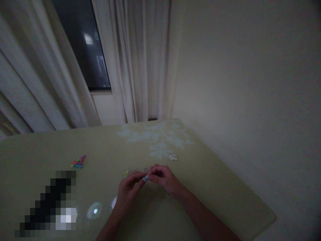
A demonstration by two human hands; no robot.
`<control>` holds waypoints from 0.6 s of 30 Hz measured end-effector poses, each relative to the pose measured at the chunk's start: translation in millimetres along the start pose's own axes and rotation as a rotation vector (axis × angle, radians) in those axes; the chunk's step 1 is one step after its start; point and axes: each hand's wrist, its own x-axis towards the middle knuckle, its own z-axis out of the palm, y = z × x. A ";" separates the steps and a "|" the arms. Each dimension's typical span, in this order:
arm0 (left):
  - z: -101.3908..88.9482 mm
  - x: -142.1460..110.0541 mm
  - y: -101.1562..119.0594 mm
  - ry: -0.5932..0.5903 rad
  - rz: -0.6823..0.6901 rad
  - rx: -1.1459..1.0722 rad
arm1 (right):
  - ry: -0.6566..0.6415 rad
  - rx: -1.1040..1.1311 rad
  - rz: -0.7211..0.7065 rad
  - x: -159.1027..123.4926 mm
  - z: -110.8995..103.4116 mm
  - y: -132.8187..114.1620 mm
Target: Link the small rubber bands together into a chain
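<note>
Pinching a striped bit in the left hand, probably steadying it just beside the right hand, tbh can't tell if closed on it too.

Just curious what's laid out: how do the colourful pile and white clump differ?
The colourful pile mixes several bright hues; the white clump is plain white.
The colourful pile lies off to the left, the white clump just beyond the right hand.
The colourful pile also looks bigger than the white clump.
Both rest on the table, untouched.
</note>
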 end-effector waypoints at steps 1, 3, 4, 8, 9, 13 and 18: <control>-0.1 0.5 1.2 -0.010 0.027 0.014 | 0.000 0.007 0.003 0.1 0.5 0.5; 0.1 1.0 3.4 -0.010 0.054 0.029 | 0.010 0.008 0.006 0.6 0.9 1.2; 0.4 0.9 4.4 -0.005 0.047 0.025 | 0.016 0.004 0.004 0.7 0.4 0.9; 2.4 -0.6 8.9 0.013 -0.061 0.000 | 0.002 -0.147 -0.007 -1.0 -13.7 -9.3; 3.1 -1.1 10.2 0.023 -0.081 -0.001 | -0.015 -0.246 0.004 -2.4 -20.7 -13.9; 5.6 -2.3 11.8 0.082 -0.097 -0.010 | -0.153 -0.708 0.160 -10.1 -50.4 -30.2; 3.3 -3.4 3.6 0.076 -0.117 0.007 | -0.285 -1.011 0.384 -17.2 -57.5 -31.0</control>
